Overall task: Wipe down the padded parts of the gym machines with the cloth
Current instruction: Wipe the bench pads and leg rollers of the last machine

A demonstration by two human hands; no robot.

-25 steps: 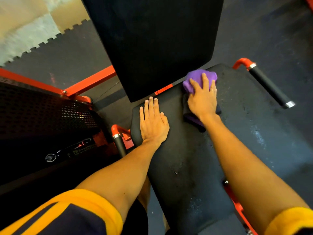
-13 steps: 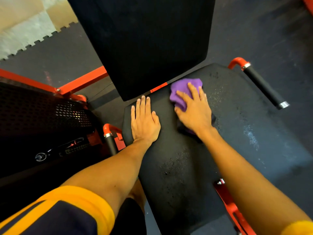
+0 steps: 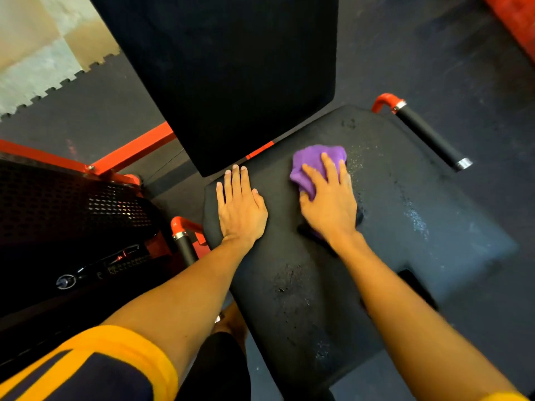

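Purple crumpled cloth (image 3: 314, 164), one only, is lying on the far part of the one black padded seat (image 3: 304, 285) of a gym machine, close to where the seat is meeting the one tall black padded backrest (image 3: 231, 82) rising behind it. Two hands are showing, both resting on the seat. The right hand (image 3: 330, 209) is lying flat on top of the cloth with its fingers (image 3: 328, 166) stretched out and slightly spread, pressing it onto the padding; the cloth is sticking out past the fingertips and by the thumb. The left hand (image 3: 240, 209) is lying palm down on the bare padding just left of the cloth, fingers straight and together, holding nothing, its fingertips reaching almost to the backrest's lower edge. Pale speckles are showing on the seat to the right of the cloth. Two black foam-gripped handles on orange-red tubes are flanking the seat, one on the right (image 3: 428, 137) and one on the left (image 3: 183, 247). Dark rubber floor matting (image 3: 434, 53) is lying around the machine
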